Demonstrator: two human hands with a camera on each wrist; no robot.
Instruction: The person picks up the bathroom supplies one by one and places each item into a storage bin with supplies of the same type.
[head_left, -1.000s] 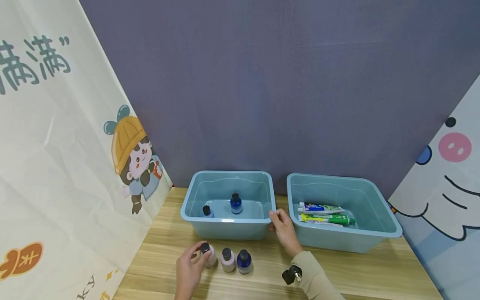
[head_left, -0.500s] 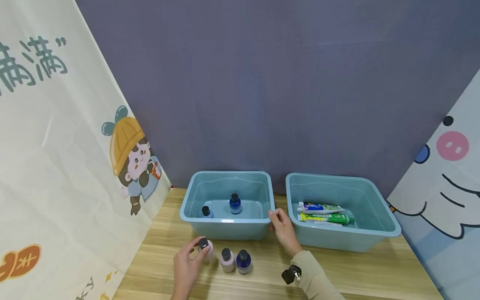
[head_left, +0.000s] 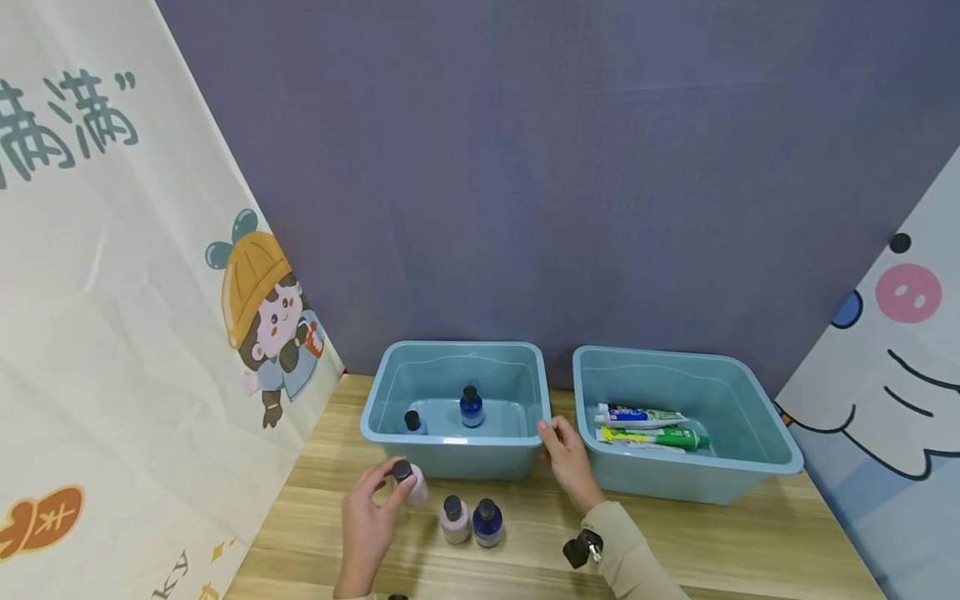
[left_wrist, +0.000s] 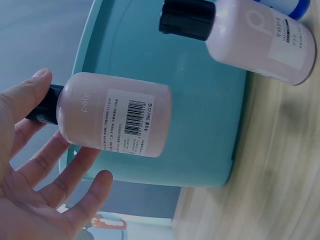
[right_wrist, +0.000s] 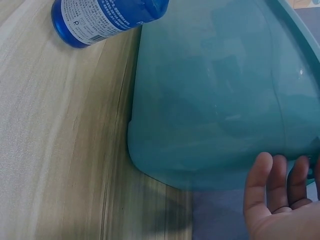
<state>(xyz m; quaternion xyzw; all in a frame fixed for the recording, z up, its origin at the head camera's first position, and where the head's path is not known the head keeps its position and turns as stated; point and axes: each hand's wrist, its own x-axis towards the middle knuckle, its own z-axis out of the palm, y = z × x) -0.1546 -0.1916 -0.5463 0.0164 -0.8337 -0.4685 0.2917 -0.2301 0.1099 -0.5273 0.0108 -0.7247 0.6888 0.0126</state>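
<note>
My left hand (head_left: 367, 521) pinches the black cap of a pale pink bottle (head_left: 417, 490), held upright above the table before the left light-blue bin (head_left: 465, 461). Its barcode label shows in the left wrist view, where the thumb lies on the cap and the other fingers spread below. My right hand (head_left: 570, 467) grips that bin's front right corner, thumb over the rim and fingers outside against the wall. Another pink bottle (head_left: 455, 528) and a dark blue bottle (head_left: 488, 528) stand on the table between the hands. Inside the bin are a blue bottle (head_left: 471, 410) and a paler bottle (head_left: 415, 426).
To the right stands a second light-blue bin (head_left: 660, 482), holding several toothpaste tubes (head_left: 656, 437). A grey-blue cloth wall (head_left: 480, 183) rises behind both bins. Printed white sheets (head_left: 150, 333) flank the wooden table (head_left: 300, 533).
My left hand has lifted the pink bottle off the table and moved it slightly left and toward the left bin. The right hand has stayed on the bin's corner.
</note>
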